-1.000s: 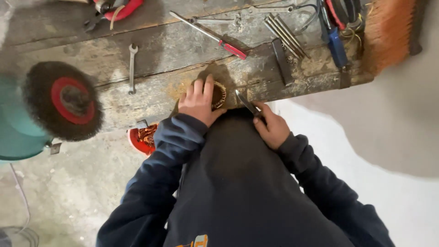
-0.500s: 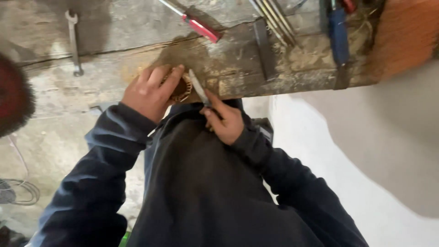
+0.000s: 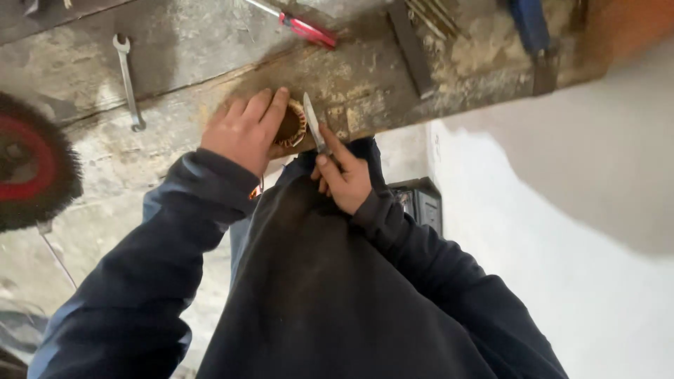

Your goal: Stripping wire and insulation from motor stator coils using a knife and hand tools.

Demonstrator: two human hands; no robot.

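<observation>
My left hand point(image 3: 242, 130) grips a round part wound with copper wire point(image 3: 293, 125) at the near edge of a worn wooden bench point(image 3: 210, 63). My right hand point(image 3: 342, 175) holds a small knife point(image 3: 314, 125), its blade pointing up beside the right side of the wound part. Both arms are in dark blue sleeves, and my dark jacket fills the lower middle of the view.
A spanner point(image 3: 128, 81) lies on the bench to the left, and a red-handled screwdriver point(image 3: 305, 29) lies at the top. A round wire brush wheel with a red hub point(image 3: 31, 168) stands at the left edge. Metal rods point(image 3: 435, 17) and a blue-handled tool point(image 3: 528, 24) lie at the upper right.
The view has shifted so the bench sits higher and closer. My right hand has brought the knife blade upright beside the wound part. My left hand keeps its grip.
</observation>
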